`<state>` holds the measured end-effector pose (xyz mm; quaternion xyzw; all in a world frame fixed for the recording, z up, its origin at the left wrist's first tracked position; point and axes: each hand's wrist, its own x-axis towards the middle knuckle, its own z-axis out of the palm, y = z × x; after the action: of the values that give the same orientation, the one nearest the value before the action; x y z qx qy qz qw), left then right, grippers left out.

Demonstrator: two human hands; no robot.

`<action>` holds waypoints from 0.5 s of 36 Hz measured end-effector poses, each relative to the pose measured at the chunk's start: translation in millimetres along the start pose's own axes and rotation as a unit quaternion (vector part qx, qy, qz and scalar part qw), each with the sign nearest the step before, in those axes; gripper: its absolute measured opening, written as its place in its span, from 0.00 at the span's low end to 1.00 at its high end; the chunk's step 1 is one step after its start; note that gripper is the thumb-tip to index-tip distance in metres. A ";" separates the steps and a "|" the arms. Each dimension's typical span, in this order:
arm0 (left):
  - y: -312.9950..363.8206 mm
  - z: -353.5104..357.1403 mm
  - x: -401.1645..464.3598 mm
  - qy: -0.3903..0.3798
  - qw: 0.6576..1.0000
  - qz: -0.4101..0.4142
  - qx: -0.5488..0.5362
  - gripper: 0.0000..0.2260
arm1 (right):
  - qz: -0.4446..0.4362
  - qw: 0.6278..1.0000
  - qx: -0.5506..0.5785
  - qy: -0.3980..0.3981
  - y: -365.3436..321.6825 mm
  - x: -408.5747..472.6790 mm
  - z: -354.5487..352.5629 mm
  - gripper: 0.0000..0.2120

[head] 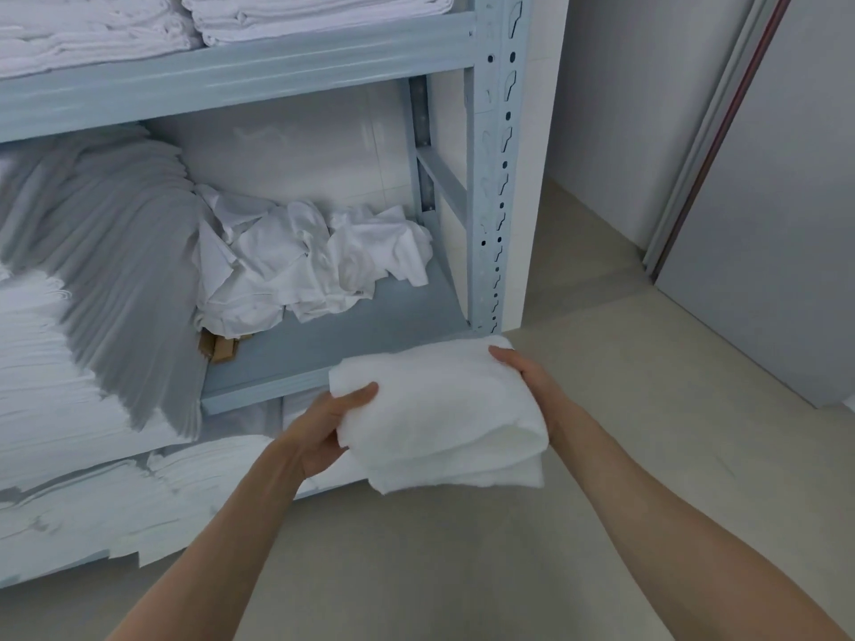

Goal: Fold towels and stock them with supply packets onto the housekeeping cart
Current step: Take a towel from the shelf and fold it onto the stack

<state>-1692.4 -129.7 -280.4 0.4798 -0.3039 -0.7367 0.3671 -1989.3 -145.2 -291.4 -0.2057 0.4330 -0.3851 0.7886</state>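
1. We hold a folded white towel (439,418) in the air, just in front of the grey metal shelf (351,335).
2. Our left hand (331,427) grips its left edge, thumb on top.
3. Our right hand (527,377) grips its far right corner, fingers curled round it.
4. Crumpled white cloths (305,261) lie on the shelf behind.

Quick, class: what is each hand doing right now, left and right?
Left hand: grips the left edge of the folded white terry towel, thumb on top.
Right hand: grips the same towel's far right edge, fingers curled under it.
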 end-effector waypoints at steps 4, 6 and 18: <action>1.4 4.9 4.4 0.047 0.998 -0.014 0.025 0.21 | 0.020 1.000 -0.016 -0.017 9.1 -5.8 -21.1 0.25; 2.0 5.6 4.9 0.052 0.997 -0.018 0.052 0.21 | 0.037 0.998 -0.040 -0.012 12.1 -8.4 -26.2 0.24; 30.2 12.6 -2.1 -0.016 0.990 0.095 0.101 0.20 | -0.126 0.987 -0.094 -0.010 -17.4 -12.9 -26.4 0.22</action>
<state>-1696.1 -143.3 -250.7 0.4716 -0.4269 -0.6713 0.3805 -2023.2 -145.7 -287.5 -0.3358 0.4294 -0.4372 0.7153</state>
